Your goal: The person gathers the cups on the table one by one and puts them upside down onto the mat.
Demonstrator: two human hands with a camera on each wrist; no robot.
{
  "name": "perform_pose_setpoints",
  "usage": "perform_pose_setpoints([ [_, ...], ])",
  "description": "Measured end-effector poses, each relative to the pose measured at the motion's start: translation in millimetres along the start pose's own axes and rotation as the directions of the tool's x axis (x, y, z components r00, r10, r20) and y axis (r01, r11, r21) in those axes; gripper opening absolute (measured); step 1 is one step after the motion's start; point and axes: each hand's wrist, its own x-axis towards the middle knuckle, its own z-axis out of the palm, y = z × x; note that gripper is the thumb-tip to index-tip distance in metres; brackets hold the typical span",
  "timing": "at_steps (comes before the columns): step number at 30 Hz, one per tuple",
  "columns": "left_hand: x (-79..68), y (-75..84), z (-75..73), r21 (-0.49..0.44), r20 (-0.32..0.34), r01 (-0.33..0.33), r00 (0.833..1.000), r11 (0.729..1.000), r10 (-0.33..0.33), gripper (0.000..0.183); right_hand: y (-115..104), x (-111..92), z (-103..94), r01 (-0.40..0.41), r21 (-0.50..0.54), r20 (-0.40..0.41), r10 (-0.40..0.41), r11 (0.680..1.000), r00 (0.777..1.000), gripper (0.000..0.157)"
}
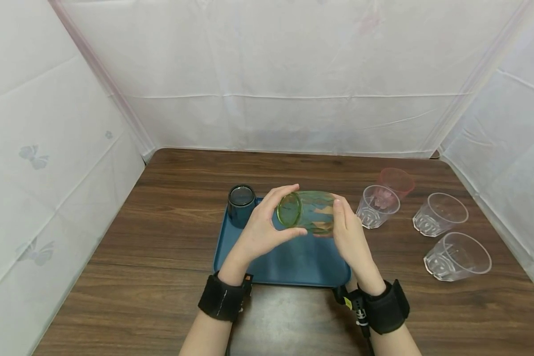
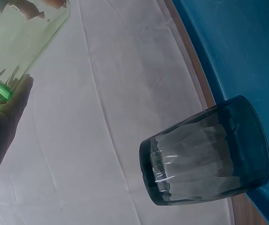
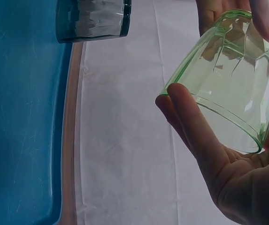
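Note:
A green see-through cup (image 1: 313, 212) is held on its side above the blue tray (image 1: 289, 264). My left hand (image 1: 261, 228) grips its base end, thumb below and fingers above. At the rim end, my right hand (image 1: 349, 232) holds the other side; the right wrist view shows fingers (image 3: 190, 117) and thumb spread across the mouth of the green cup (image 3: 237, 79). A dark blue-grey cup (image 1: 242, 210) stands upside down in the tray's back left corner. In the left wrist view, this dark cup (image 2: 204, 159) rests mouth down on the tray.
Right of the tray, three clear cups (image 1: 378, 205) (image 1: 440, 214) (image 1: 457, 257) stand upright on the brown wooden table (image 1: 151, 237). A pink cup (image 1: 398, 179) is behind the nearest of them. White sheeting (image 1: 276, 118) encloses the table at the back and sides.

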Motion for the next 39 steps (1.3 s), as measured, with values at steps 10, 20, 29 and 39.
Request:
perform_pose_setpoints([
  [10,-0.1,-1.9,-1.3,0.009,-0.039,-0.095,0.995,0.995,0.095,0.076,-0.4,-0.1,0.9,-0.019,-0.061,0.004,0.02,0.998,1.0,0.056],
  [20,1.0,-2.6,-1.7,0.028,-0.059,-0.126,0.99,0.992,0.127,0.074,-1.8,-0.1,1.5,-0.009,-0.188,-0.042,0.001,0.982,0.999,0.054],
  [29,-0.3,1.6,0.0,0.017,-0.076,-0.104,0.992,0.994,0.105,0.074,1.4,-0.3,1.7,0.018,-0.383,-0.107,-0.064,0.924,0.992,0.052],
  [39,-0.9,23.5,-5.2,0.022,-0.096,-0.104,0.99,0.994,0.106,0.071,2.8,0.3,3.4,0.031,-0.371,-0.073,-0.063,0.928,0.995,0.049],
])
